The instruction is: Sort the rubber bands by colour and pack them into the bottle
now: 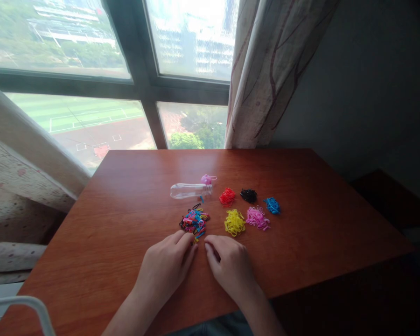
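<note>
A mixed heap of coloured rubber bands (194, 220) lies on the wooden table (126, 224). To its right sit sorted piles: red (227, 197), black (248, 195), blue (272, 205), yellow (234, 222) and pink (257, 217). A clear plastic bottle (191, 190) lies on its side behind the mixed heap, its pink cap (207, 178) beside the neck. My left hand (170, 266) rests just below the mixed heap, fingers curled and pinched near a yellow band at its edge. My right hand (227, 266) lies next to it, fingers curled under, below the yellow pile.
A window and a patterned curtain (266, 70) stand behind the table. A dark wall is on the right. A white chair rail (31, 308) shows at the bottom left. The table's near edge runs under my forearms.
</note>
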